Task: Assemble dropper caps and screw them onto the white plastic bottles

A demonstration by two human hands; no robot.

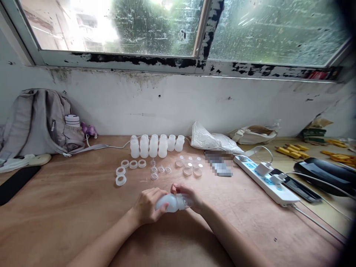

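Note:
A frosted white baby bottle (171, 203) lies sideways in the air just above the table, its clear-capped end pointing right. My left hand (151, 205) wraps round the base half, thumb along the near side. Around the clear cap (188, 201) at the other end my right hand (194, 198) is closed, its index finger curled over the top. Beyond my hands are clear nipples (154, 170), white screw rings (120, 180) to their left and clear caps (187, 170) to their right. Several frosted bottles (154, 145) stand upright in a row behind them.
A white power strip (267, 180) with plugged-in chargers and cables runs along the right. Beside it lies a phone (302, 188). A plastic bag (214, 139) rests by the wall. To the left are a grey backpack (41, 118) and a black flat object (18, 183).

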